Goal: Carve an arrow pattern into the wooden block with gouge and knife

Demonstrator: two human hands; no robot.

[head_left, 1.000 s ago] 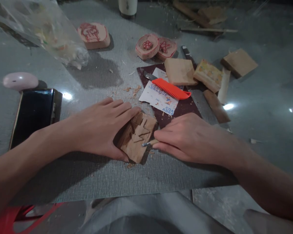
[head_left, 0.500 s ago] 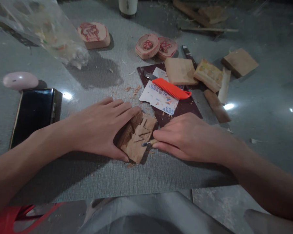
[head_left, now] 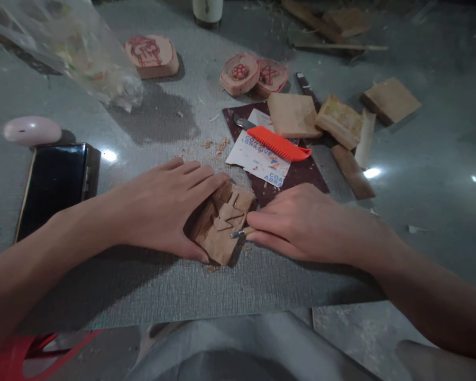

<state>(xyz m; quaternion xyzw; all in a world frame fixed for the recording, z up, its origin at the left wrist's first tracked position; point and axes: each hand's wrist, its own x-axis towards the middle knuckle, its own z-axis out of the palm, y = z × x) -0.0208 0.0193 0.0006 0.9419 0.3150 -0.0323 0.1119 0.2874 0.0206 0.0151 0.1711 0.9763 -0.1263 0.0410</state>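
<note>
Head cam: left hand (head_left: 158, 209) grips carved block (head_left: 224, 225), thumb vs fingers, near front edge of worktop (head_left: 154, 296); right hand (head_left: 301, 225) pinches metal-tipped tool (head_left: 238, 234).

The carved block (head_left: 221, 239) is tan with a dark zigzag, the ribbed handle (head_left: 277, 143) orange.

- Passage: we find open desk (head_left: 162, 129) between the left hand (head_left: 158, 211) and the plastic bag (head_left: 99, 58).
- Obstacles: beyond the right hand (head_left: 305, 225), we meet the orange-handled tool (head_left: 277, 143) and a pale wooden block (head_left: 293, 115).
</note>
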